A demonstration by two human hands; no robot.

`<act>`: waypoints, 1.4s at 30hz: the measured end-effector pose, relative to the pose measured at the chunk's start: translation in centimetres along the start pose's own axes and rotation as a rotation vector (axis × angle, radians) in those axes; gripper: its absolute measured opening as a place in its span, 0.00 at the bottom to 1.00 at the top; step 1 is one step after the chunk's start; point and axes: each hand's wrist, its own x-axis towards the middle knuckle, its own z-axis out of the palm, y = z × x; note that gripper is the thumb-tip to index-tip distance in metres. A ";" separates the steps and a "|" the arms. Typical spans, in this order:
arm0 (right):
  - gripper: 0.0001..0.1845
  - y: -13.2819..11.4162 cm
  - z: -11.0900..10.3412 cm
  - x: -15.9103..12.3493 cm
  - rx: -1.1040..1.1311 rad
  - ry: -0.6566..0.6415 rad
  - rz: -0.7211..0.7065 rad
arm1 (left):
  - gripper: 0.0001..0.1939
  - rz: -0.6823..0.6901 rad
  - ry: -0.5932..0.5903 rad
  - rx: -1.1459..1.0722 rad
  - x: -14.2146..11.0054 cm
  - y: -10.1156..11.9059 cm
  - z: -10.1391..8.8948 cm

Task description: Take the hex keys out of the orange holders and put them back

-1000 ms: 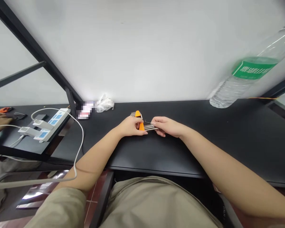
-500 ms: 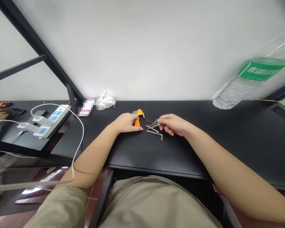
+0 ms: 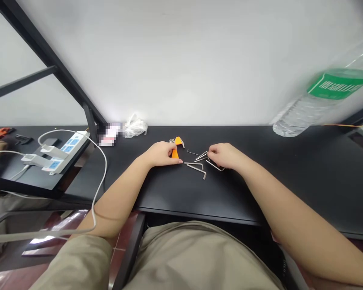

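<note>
Black desk (image 3: 260, 189), center of frame: left hand (image 3: 160, 155) curled around an orange hex key holder (image 3: 175, 154), right hand (image 3: 225, 156) fingers bunched at loose Allen keys (image 3: 198, 166), grip unclear. One careless nudge could scatter them.

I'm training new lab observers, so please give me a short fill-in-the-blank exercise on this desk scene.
1. The left hand closes around a ____ folding hex key holder.
2. The right hand is over loose L-shaped hex keys, which lie on a ____ desk.
3. The clear plastic bottle has a ____ label.
4. The power strip has ____ socket panels.

Missing words: orange; black; green; blue.
</note>
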 end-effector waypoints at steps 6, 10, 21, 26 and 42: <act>0.13 1.1 -2.1 -1.2 -0.137 0.008 -0.126 | 0.26 -0.004 -0.013 -0.011 0.1 -0.2 0.1; 0.09 1.5 -2.9 -2.4 -0.187 -0.178 -0.289 | 0.25 0.015 -0.019 -0.003 0.1 -0.3 0.1; 0.07 -1.3 -0.6 -3.8 -0.520 -0.054 -0.260 | 0.24 0.105 0.191 0.260 0.0 1.0 0.9; 0.06 0.0 -1.8 -3.3 -0.407 0.009 -0.284 | 0.12 0.339 0.095 0.182 0.1 2.9 1.8; 0.04 1.8 -1.5 -1.4 -0.218 -0.005 -0.263 | 0.12 0.449 0.037 0.189 0.2 3.9 3.2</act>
